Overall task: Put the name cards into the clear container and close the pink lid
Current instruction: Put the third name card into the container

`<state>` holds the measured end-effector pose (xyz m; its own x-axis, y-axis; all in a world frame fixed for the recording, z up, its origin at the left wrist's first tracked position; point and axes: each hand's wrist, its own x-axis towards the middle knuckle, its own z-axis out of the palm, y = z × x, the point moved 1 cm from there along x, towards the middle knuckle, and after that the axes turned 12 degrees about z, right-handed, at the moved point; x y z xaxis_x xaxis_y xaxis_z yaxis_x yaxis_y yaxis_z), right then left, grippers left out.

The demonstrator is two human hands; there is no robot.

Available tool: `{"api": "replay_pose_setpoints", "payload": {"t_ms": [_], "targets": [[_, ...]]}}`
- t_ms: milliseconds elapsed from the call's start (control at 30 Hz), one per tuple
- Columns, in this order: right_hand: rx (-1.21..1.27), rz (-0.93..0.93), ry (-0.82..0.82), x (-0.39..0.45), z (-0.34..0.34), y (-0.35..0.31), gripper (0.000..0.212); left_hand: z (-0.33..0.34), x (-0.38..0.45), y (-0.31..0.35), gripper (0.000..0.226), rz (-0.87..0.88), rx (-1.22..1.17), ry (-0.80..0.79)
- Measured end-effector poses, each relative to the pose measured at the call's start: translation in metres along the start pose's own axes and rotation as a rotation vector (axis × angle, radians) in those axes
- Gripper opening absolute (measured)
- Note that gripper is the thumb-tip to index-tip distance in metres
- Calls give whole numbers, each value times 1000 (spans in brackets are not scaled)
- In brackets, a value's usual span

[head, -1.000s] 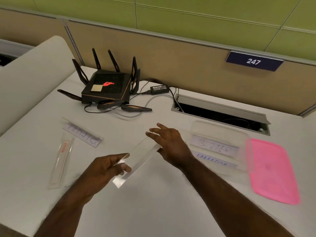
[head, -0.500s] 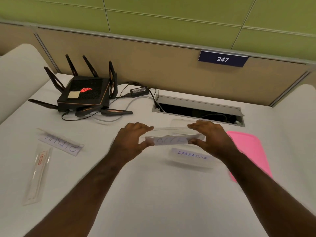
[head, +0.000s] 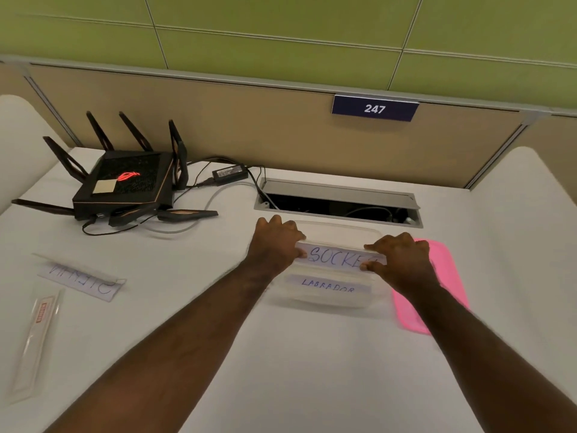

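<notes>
A clear container (head: 335, 303) stands on the white desk, right of centre. Inside it lies a name card reading LABRADOR (head: 327, 285). Over the container I hold a name card with blue writing, SOCKE... (head: 332, 257), level between both hands. My left hand (head: 276, 245) pinches its left end and my right hand (head: 401, 259) pinches its right end. The pink lid (head: 443, 276) lies flat on the desk just right of the container, partly hidden by my right forearm. Two more name cards rest at the far left: one with handwriting (head: 82, 278) and one with a red label (head: 36, 339).
A black router (head: 125, 182) with several antennas sits at the back left, with its power adapter (head: 229, 174) and cables beside it. An open cable hatch (head: 338, 203) lies in the desk right behind the container. A beige partition with a 247 sign (head: 374, 108) closes the back.
Both hands carried the card from the desk's middle to above the container, turned it level and lowered it toward the opening. The view shifted right.
</notes>
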<state>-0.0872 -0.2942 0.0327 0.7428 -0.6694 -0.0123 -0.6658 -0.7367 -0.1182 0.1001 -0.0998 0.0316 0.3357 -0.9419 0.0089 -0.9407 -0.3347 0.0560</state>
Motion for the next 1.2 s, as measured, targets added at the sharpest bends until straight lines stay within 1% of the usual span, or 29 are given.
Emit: {"api": "replay_pose_setpoints", "payload": {"t_ms": [133,233,333,400,567,667,700,767,833,933,1067,1200], "targets": [[-136,22,-4,6,11,-1,47,19,13,12,45,8,105,-40],[-221,8,5,10,23,-4,42,27,22,18,38,-4,142,-99],[-281,1,-14,14,32,-9,38,34,26,22,31,4,191,-125],[-333,-2,-20,16,33,-12,34,38,28,25,23,-4,232,-150],[-465,-7,-39,13,37,-22,23,44,31,29,12,-7,216,-198],[-416,-23,-1,13,40,-23,30,48,28,26,18,-9,213,-115],[-385,-33,26,13,40,-24,32,48,26,25,16,-18,182,-82],[-311,-62,75,12,40,-25,34,46,20,24,19,-47,121,33],[-220,-96,109,11,38,-30,35,39,9,22,27,-106,80,165],[-93,-160,124,10,34,-44,40,30,-18,16,36,-226,-3,282],[36,-249,120,5,29,-76,47,27,-63,3,44,-349,-30,318],[63,-357,77,1,32,-120,54,30,-114,-16,49,-498,-57,295]]}}
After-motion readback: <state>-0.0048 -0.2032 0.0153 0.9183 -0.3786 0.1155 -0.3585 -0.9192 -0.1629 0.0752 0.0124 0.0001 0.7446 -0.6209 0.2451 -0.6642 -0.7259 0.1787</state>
